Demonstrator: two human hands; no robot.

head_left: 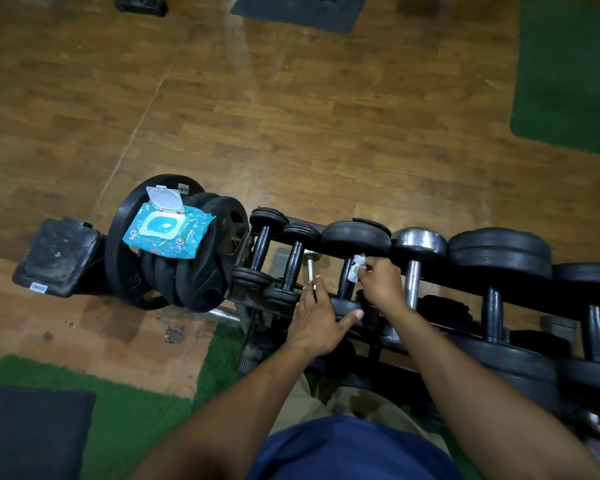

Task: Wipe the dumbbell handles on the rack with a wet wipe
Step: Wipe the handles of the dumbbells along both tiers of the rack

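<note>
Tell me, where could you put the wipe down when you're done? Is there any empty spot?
The rack is crowded: dumbbells sit side by side, and the left hand and right hand, holding the wet wipe, fill the gaps. The wipes pack covers the weight plates. Bare room: the wooden floor beyond the rack, and the black pad left of the plates.
</note>
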